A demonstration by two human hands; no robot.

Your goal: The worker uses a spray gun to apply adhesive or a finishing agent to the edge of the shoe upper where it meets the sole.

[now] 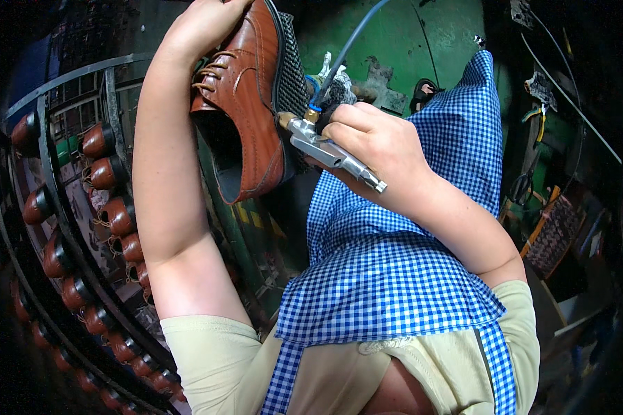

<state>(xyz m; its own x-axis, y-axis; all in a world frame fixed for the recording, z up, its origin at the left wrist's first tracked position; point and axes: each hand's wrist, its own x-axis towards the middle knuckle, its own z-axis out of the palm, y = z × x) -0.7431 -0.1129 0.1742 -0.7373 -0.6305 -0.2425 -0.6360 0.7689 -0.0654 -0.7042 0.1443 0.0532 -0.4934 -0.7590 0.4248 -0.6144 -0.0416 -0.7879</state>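
My left hand (208,28) is closed around the toe end of a brown leather lace-up shoe (256,104), partly cut off by the upper edge of the view. The shoe is tilted on its side, with its opening toward me and its black textured sole facing right. In my right hand (377,142) is a silver metal spray gun (336,155), the fingers wrapped round it. Its brass-coloured nozzle points left at the sole's edge, close to the heel; whether it touches cannot be seen. A blue hose (349,48) runs up from the gun.
On my left stands a metal rack (45,131) holding several rows of brown shoes (107,173). A green surface (422,41) lies ahead. Cables and scissors (522,187) hang at the right. A blue checked apron (387,290) covers my front and lap.
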